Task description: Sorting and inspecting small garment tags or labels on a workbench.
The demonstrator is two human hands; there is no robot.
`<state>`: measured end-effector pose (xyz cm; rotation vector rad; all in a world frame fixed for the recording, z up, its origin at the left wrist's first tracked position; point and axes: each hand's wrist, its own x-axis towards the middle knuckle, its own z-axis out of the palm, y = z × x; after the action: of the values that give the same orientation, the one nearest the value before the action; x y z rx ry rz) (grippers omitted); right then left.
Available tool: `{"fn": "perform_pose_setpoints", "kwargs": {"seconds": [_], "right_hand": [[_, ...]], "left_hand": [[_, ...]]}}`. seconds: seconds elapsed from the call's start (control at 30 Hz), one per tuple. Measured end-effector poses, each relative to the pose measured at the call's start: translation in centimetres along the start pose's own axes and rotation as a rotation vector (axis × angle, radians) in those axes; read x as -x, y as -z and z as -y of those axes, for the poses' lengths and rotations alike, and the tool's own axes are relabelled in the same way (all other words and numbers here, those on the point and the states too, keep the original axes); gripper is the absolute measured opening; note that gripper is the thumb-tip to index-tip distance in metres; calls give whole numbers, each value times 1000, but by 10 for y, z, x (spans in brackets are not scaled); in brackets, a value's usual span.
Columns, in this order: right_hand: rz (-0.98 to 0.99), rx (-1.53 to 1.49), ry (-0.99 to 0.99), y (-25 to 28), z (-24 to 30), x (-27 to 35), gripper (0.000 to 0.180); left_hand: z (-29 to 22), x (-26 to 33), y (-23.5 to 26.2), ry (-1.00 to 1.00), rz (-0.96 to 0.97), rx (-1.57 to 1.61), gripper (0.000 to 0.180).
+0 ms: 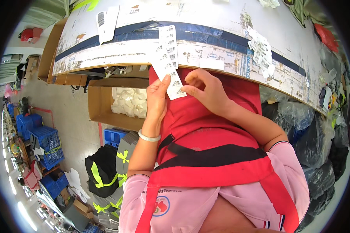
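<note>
Left hand [157,93]: raised in front of the apron [210,138], fingers folded in, thumb up; thumb and fingers pinch the label strips [174,83].
Left arm: rises nearly straight from the lower edge, with a pale bracelet [149,136] around the wrist.
Right hand [208,91]: bent in from the right, fingers curled, a gap between thumb and forefinger; nothing shows in its grip. The thumb tip sits at the strips' right edge; whether it touches, I cannot tell.
Right arm: elbow out to the side, forearm slanting up and leftward.
Label strips: between the hands, overlapping, lower end over the apron, upper end over the front of the table [217,15].
Table, right: a loose pile of labels [261,54].
Below table, left: an open carton [99,103] holding pale paper scraps [129,101].
</note>
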<state>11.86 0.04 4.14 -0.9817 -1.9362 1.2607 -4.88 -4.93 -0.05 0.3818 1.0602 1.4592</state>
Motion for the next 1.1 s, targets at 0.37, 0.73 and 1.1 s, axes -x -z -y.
{"fn": "perform_pose_setpoints", "kwargs": {"seconds": [0.37, 0.73, 1.1], "right_hand": [[342, -399, -462, -1, -18, 7, 22], [51, -441, -331, 11, -24, -2, 17], [123, -407, -303, 34, -8, 0, 19]], "left_hand": [[6, 6, 0, -74, 37, -284, 33], [-5, 9, 5, -11, 137, -463, 12], [-11, 3, -27, -1, 261, -397, 15]]}}
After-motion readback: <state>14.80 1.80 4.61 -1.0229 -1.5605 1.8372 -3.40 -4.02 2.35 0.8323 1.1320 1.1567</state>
